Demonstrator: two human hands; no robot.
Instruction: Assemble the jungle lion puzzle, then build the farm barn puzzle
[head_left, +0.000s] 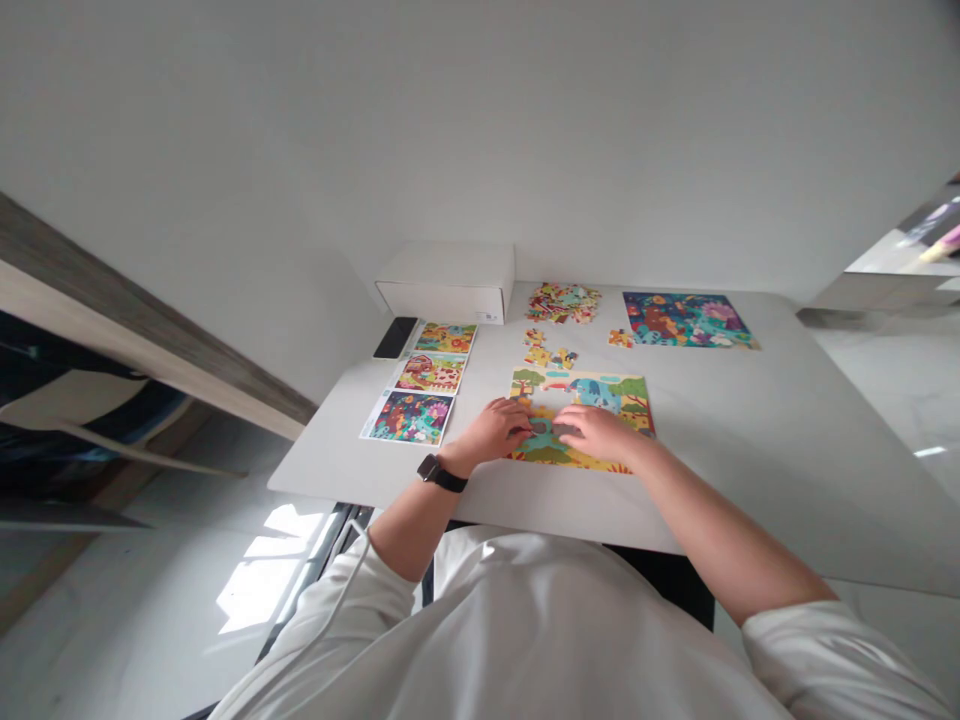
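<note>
A partly assembled jigsaw puzzle (pixel 611 398) with a blue elephant, trees and yellow ground lies flat on the table in front of me. Bare tabletop shows through a gap in its middle. My left hand (pixel 499 432), with a black watch (pixel 442 473) on the wrist, rests at the puzzle's left edge, its fingers bent and apart on the pieces. From the right, my right hand (pixel 600 436) reaches over the puzzle, fingers stretched toward the middle and touching its surface. No loose piece can be made out in either hand; the undersides of the fingers are hidden.
Beyond the puzzle lie several loose puzzle pieces (pixel 551 354) and a heap of pieces (pixel 564 302). A dark, colourful picture puzzle (pixel 686 320) is at the back right. On the left are picture cards (pixel 429 373), a phone (pixel 395 338) and a white box (pixel 442 285) by the wall.
</note>
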